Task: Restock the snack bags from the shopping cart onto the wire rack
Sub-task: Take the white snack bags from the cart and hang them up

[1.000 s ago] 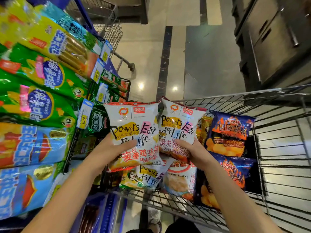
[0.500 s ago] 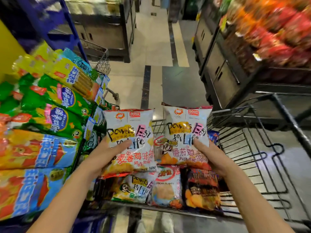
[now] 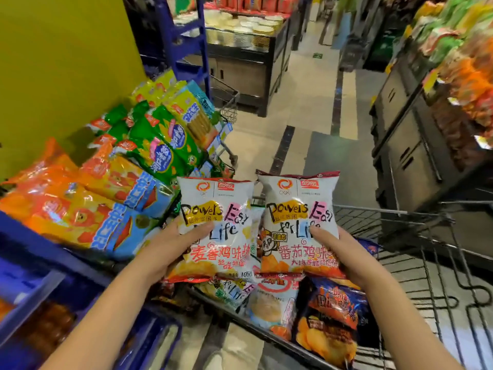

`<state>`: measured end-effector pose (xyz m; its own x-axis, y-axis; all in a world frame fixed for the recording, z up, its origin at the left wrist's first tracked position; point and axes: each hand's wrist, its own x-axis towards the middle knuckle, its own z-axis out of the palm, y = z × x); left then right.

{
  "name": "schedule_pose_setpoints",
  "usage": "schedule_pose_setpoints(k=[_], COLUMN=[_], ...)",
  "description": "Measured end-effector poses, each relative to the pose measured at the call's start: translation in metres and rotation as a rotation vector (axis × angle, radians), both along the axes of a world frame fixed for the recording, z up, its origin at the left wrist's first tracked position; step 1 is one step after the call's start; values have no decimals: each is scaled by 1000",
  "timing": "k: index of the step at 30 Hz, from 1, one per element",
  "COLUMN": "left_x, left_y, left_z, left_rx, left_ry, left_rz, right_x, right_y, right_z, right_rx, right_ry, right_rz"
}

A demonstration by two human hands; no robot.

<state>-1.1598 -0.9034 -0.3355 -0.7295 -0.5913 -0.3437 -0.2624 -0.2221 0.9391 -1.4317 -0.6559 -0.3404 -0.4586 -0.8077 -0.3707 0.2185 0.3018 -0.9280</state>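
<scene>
The left hand [image 3: 170, 247] and right hand [image 3: 344, 252] each hold a white snack bag [image 3: 216, 225] upright above the cart [image 3: 426, 263], fingers curled round it. The rack [image 3: 228, 152] lies left, nearer the left hand.

Rack [image 3: 40, 252] left, cart [image 3: 416, 217] right, two bags [image 3: 216, 228] above cart

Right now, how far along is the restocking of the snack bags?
Done: green and orange foil bags sit on the blue rack. In hand: left hand and right hand each grip one white snack bag. Left: a dark blue crisp bag and others in the wire cart.
</scene>
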Motion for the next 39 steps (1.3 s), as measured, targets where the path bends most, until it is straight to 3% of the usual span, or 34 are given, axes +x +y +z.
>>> schedule_pose_setpoints(k=[9,18,27,39], left_x=[75,193,342,565], left_y=[119,240,379,634], left_z=[-5,4,19,20], left_rx=[43,67,-17,0], left_ry=[45,-2,66,77], left_rz=[423,815,1198,1673], right_x=[9,109,296,625], right_y=[-7,-26,-11,111], right_z=[-10,-14,8,5], right_rx=[14,-4,-18,-31], right_ry=[5,-64,-44,-53], right_rz=[366,751,1152,1609])
